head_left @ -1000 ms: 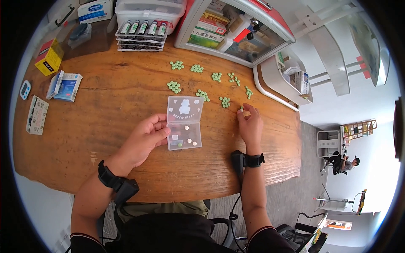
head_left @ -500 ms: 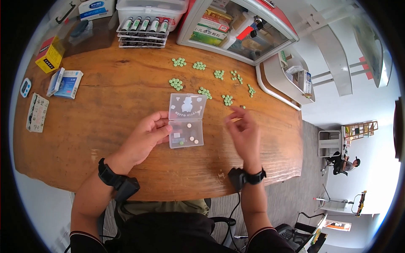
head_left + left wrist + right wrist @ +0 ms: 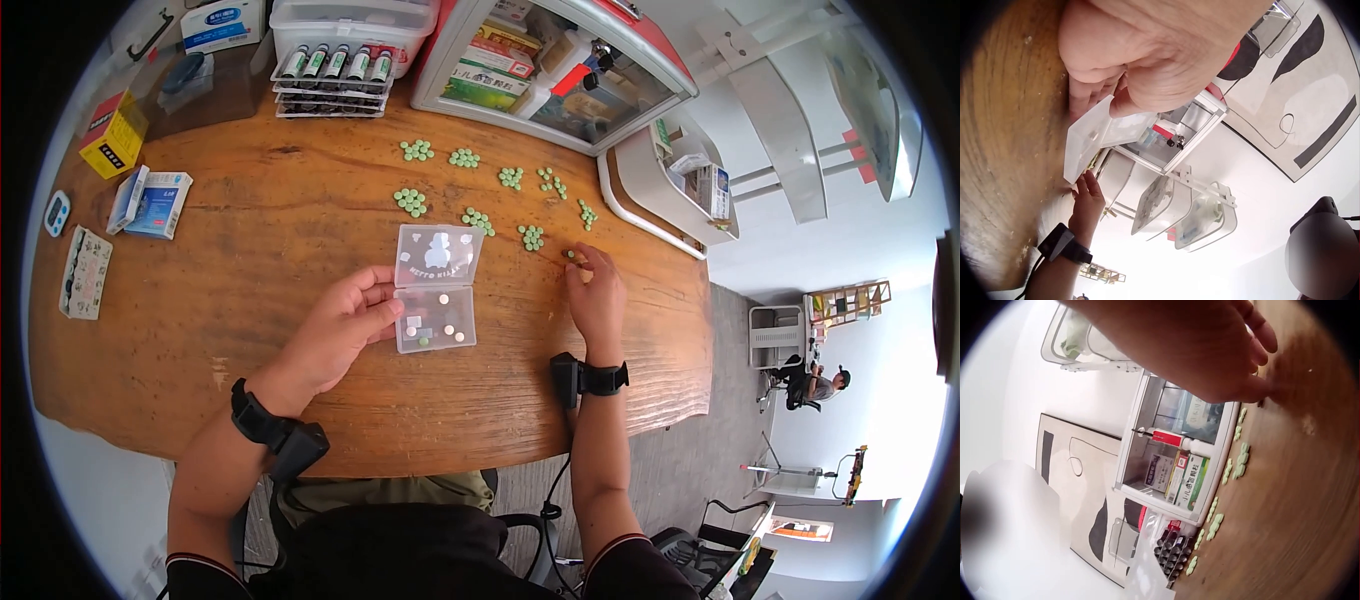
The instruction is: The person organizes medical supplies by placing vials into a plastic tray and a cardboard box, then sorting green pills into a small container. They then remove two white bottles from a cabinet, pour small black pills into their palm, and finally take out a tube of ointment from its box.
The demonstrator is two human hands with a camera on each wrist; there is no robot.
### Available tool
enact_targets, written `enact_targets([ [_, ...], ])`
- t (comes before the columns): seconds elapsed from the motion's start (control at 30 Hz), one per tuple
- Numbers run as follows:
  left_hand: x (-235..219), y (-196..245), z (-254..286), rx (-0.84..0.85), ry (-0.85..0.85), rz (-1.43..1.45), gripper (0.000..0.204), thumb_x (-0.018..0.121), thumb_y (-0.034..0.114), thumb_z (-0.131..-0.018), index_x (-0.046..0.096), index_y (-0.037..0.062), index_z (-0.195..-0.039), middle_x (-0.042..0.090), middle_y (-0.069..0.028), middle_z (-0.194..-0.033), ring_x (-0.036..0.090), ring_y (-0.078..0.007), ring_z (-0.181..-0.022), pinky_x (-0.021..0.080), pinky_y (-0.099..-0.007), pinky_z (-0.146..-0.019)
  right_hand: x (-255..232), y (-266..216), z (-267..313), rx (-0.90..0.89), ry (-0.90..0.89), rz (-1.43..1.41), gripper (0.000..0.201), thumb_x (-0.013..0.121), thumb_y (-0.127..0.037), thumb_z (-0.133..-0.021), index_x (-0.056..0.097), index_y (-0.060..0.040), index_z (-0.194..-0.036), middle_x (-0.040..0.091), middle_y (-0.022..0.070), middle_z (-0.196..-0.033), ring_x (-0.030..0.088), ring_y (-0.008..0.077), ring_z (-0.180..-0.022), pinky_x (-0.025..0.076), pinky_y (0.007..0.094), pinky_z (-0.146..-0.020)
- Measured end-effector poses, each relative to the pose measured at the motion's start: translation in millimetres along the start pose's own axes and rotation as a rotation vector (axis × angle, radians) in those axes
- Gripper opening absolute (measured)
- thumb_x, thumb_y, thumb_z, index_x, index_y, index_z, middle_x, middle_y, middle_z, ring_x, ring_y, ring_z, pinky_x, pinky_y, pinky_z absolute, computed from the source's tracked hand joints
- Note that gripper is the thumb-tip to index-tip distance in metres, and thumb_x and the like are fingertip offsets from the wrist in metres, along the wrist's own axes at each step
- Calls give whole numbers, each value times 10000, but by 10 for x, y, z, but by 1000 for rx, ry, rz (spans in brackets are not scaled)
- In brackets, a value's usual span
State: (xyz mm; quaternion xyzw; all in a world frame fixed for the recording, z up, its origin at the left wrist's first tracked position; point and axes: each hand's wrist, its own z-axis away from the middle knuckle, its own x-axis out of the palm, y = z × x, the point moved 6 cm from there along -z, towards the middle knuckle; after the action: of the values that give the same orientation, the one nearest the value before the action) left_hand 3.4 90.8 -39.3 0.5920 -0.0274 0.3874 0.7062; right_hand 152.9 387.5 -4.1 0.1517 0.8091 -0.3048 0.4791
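A translucent hinged box (image 3: 435, 320) lies with its lid raised; several white tablets (image 3: 444, 299) and one green tablet (image 3: 424, 342) are inside. My left hand (image 3: 352, 325) grips its left edge, thumb on the rim; the left wrist view shows this hand (image 3: 1141, 53) pinching the box (image 3: 1084, 140). To the right of the box, my right hand (image 3: 597, 300) has its fingertips low at the table, beside a small green tablet (image 3: 570, 254). In the right wrist view this hand (image 3: 1191, 350) has its fingers bent; no held tablet is distinguishable. Groups of green tablets (image 3: 410, 202) lie behind the box.
On the wooden table (image 3: 250, 220) stand a glass-fronted cabinet (image 3: 560, 75) at the back and trays of vials (image 3: 332, 85) beside it. Medicine boxes (image 3: 158, 204), a yellow box (image 3: 114, 135) and a timer (image 3: 58, 213) are at the left. A white bin (image 3: 680, 185) stands back right.
My right hand moved left towards the box, then back right to the small green tablet. One more white tablet lies in the box's left part. My left hand keeps its grip.
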Motion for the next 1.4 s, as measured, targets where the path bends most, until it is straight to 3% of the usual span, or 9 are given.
enact_targets([
  [0.07,-3,-1,0,-1,5,-5,331,515,70,-1056,493,12,-1382,604,-86,-1317,597,-173,-1203,508,-351,-1030,45,17,-13,-93,-7,-16,229,659,-135,-922,716,-30,-1117,707,132,-1108,687,305,-968,544,404,-816],
  [0.2,10,14,0,-2,7,-21,331,514,69,-1057,493,5,-1381,601,-92,-1318,599,-173,-1197,513,-351,-1027,46,3,-44,-109,-48,-45,209,664,-119,-917,725,-43,-1102,718,123,-1087,698,304,-918,544,394,-793],
  [0.3,12,21,2,-7,14,-23,336,513,64,-1056,491,6,-1385,597,-92,-1322,599,-175,-1199,511,-352,-1031,59,-12,-59,3,-115,-63,210,678,-113,-912,721,-37,-1104,730,131,-1038,704,285,-842,547,385,-769],
  [0.37,7,19,0,-6,15,-22,339,511,62,-1055,488,5,-1388,595,-92,-1326,598,-176,-1202,512,-354,-1032,36,-2,-39,122,-48,-212,212,697,-99,-913,716,-34,-1113,734,114,-976,700,232,-774,553,348,-720],
  [0.53,31,12,-4,5,0,-24,346,510,59,-1052,484,2,-1392,595,-92,-1327,597,-179,-1207,512,-361,-1036,-168,-903,310,33,-249,-588,245,734,-114,-917,707,-33,-1147,734,79,-945,689,155,-792,556,295,-687],
  [0.63,25,23,0,8,15,-9,347,510,61,-1052,483,-3,-1392,598,-94,-1323,600,-181,-1205,512,-366,-1040,-155,-1262,426,-82,-387,-657,253,750,-145,-915,712,-38,-1141,731,94,-985,695,160,-795,560,306,-689],
  [0.8,12,17,-2,11,5,-11,339,507,60,-1054,486,-6,-1386,600,-98,-1319,603,-181,-1202,510,-362,-1043,24,-638,186,142,-143,-382,266,739,-199,-923,719,-53,-1144,711,119,-1064,712,219,-811,559,335,-704],
  [0.9,29,29,7,24,-5,-5,339,509,62,-1054,488,-4,-1386,600,-98,-1320,604,-179,-1198,509,-357,-1043,21,-211,34,98,-5,-65,264,726,-230,-918,730,-52,-1113,704,134,-1042,708,264,-823,551,371,-740],
  [1.4,17,13,6,0,14,-40,341,509,68,-1057,489,1,-1391,602,-91,-1311,598,-178,-1204,505,-356,-1042,140,-98,-112,-2,-74,-31,150,665,-173,-935,732,-41,-957,703,155,-884,683,331,-784,527,434,-704],
])
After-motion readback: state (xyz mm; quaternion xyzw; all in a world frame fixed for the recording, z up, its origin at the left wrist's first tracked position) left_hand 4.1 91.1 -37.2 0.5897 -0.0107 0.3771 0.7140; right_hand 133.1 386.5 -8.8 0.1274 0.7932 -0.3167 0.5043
